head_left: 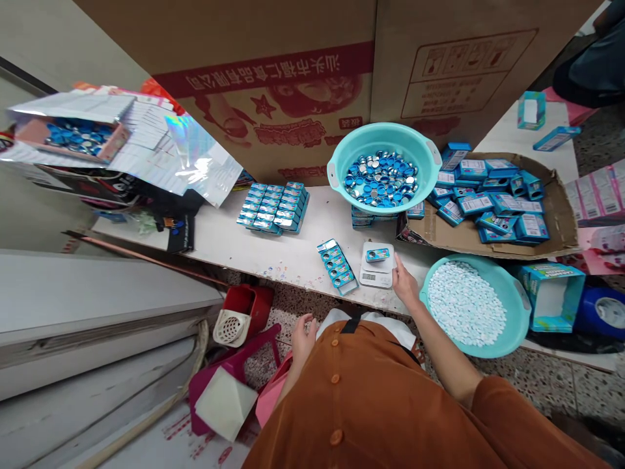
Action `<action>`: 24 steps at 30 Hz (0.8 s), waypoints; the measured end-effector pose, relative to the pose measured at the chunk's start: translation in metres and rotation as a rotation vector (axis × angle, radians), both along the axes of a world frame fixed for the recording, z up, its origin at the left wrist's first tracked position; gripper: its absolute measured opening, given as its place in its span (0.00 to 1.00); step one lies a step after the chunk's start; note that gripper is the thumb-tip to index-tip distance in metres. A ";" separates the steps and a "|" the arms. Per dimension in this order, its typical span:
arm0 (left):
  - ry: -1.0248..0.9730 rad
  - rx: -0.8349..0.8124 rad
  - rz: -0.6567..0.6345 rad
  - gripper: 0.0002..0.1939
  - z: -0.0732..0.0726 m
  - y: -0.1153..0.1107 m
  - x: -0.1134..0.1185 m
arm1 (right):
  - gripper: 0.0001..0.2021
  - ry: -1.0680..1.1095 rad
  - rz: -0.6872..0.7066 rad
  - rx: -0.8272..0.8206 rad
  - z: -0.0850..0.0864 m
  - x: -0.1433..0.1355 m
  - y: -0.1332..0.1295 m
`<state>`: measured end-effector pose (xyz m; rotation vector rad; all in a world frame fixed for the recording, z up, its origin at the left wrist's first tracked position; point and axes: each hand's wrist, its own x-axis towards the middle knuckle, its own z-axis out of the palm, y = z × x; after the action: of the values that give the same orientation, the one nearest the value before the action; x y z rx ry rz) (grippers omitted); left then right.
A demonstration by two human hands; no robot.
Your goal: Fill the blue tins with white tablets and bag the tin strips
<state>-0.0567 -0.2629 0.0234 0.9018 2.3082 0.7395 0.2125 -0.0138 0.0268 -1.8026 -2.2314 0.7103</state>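
Note:
A small blue box (377, 255) lies on the white scale (375, 278), whose display is lit. My right hand (404, 281) is at the scale's right edge, fingers extended beside it, holding nothing that I can see. Low in front of the table, my left hand (303, 331) hangs with its fingers loosely apart and nothing in them. Left of the scale is a tray of small blue boxes (336, 266). Several stacked blue boxes (273, 207) stand further left. Right of my right hand, a turquoise basin (517, 329) holds white pieces.
Behind the scale, another turquoise basin (344, 140) holds blue and silver caps. A cardboard tray (424, 228) of blue boxes is at the right. Large cartons (293, 58) rise behind the table (219, 244). A magenta stool (241, 361) and red bin (261, 306) stand below, left.

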 end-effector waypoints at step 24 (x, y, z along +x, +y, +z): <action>0.001 0.007 -0.012 0.15 0.005 0.003 0.001 | 0.23 0.037 -0.006 0.001 0.000 -0.003 -0.002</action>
<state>-0.0558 -0.2595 0.0288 0.9181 2.3005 0.7430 0.2095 -0.0155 0.0272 -1.7809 -2.2016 0.7348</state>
